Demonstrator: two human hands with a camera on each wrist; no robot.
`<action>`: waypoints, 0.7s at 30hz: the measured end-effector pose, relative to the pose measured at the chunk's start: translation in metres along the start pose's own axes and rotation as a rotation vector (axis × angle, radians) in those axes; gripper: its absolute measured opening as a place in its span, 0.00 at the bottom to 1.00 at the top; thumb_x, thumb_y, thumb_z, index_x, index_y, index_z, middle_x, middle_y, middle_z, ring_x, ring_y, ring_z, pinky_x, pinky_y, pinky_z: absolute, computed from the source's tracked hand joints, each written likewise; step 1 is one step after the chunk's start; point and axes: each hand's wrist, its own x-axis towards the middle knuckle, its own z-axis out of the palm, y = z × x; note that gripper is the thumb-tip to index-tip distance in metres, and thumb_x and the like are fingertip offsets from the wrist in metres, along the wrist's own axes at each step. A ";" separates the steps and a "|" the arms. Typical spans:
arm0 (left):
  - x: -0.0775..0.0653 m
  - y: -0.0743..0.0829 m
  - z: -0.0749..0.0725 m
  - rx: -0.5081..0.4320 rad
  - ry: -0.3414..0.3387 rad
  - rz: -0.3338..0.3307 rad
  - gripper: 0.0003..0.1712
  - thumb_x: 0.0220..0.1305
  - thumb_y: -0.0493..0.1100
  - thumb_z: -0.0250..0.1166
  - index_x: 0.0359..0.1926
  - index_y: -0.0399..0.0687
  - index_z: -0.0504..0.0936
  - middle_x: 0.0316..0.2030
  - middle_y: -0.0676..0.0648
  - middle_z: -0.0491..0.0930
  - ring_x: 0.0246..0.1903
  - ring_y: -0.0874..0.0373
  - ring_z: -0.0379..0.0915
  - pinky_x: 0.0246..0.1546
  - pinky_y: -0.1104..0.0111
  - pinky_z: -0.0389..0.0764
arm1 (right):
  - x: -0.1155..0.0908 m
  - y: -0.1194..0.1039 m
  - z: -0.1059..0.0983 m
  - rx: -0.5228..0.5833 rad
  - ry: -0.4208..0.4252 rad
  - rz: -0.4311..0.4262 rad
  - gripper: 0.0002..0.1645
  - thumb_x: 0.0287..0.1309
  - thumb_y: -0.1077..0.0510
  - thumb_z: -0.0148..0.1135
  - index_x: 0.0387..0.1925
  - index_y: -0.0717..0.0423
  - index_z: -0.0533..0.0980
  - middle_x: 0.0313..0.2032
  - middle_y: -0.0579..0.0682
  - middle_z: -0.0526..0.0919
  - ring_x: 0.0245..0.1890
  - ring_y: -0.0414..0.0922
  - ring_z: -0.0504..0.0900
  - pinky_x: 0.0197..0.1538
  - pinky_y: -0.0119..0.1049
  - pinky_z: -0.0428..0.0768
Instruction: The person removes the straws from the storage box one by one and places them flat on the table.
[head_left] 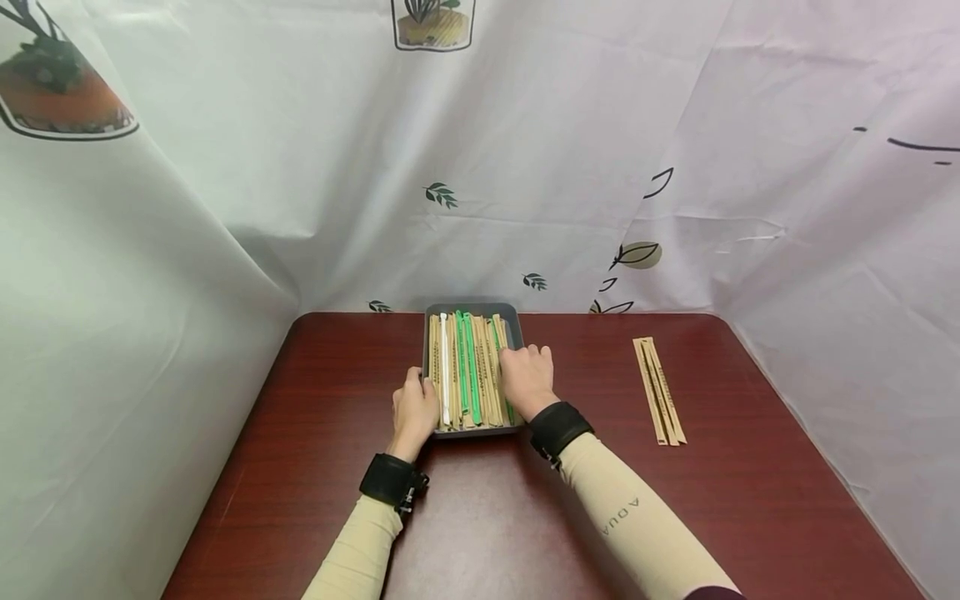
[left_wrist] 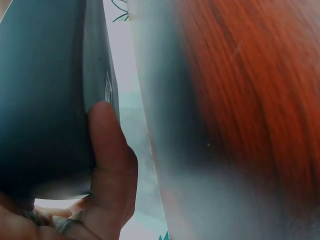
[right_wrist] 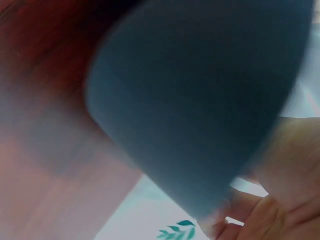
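A dark grey tray (head_left: 480,432) holds several tan wrapped straws or sticks (head_left: 452,371), several green ones (head_left: 470,367) and a white one (head_left: 444,367). My left hand (head_left: 415,412) grips its left side, with a finger (left_wrist: 106,135) along the outer wall in the left wrist view. At the right rim, my right hand (head_left: 528,379) holds on with bent fingers; part of its grip is hidden. Cloth shows between tray and tabletop in the left wrist view, so the tray appears raised. Its grey wall (right_wrist: 190,100) fills much of the right wrist view, blurred.
Several more tan wrapped sticks (head_left: 660,392) lie on the right of the dark red wooden table (head_left: 337,375). White cloth (head_left: 360,167) with printed plants hangs behind the table and along both sides.
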 end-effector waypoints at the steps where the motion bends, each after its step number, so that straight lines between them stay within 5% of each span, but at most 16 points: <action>1: 0.000 0.000 0.000 0.002 -0.001 0.001 0.21 0.80 0.42 0.49 0.66 0.38 0.73 0.25 0.42 0.77 0.23 0.49 0.72 0.29 0.57 0.71 | 0.000 0.001 -0.003 0.003 0.016 -0.003 0.13 0.72 0.63 0.59 0.29 0.50 0.80 0.16 0.49 0.68 0.24 0.48 0.61 0.39 0.44 0.53; 5: 0.000 0.000 0.000 -0.001 0.004 0.004 0.21 0.80 0.42 0.49 0.66 0.37 0.73 0.25 0.40 0.78 0.23 0.48 0.73 0.29 0.57 0.71 | 0.003 0.006 -0.025 0.013 0.103 -0.003 0.10 0.73 0.63 0.58 0.40 0.52 0.84 0.16 0.50 0.72 0.23 0.49 0.64 0.37 0.43 0.56; 12: 0.001 0.000 -0.001 0.000 0.029 0.007 0.21 0.79 0.42 0.50 0.65 0.37 0.73 0.32 0.35 0.82 0.31 0.41 0.78 0.35 0.49 0.76 | 0.010 0.047 -0.064 0.062 0.226 0.108 0.04 0.63 0.61 0.65 0.37 0.53 0.85 0.24 0.53 0.85 0.29 0.60 0.80 0.38 0.52 0.70; 21: 0.001 0.003 -0.002 -0.004 0.023 -0.001 0.21 0.80 0.42 0.50 0.66 0.37 0.73 0.31 0.35 0.82 0.29 0.43 0.78 0.33 0.51 0.75 | -0.016 0.134 -0.042 0.042 0.149 0.194 0.04 0.64 0.64 0.62 0.32 0.59 0.79 0.25 0.59 0.84 0.32 0.63 0.82 0.38 0.58 0.70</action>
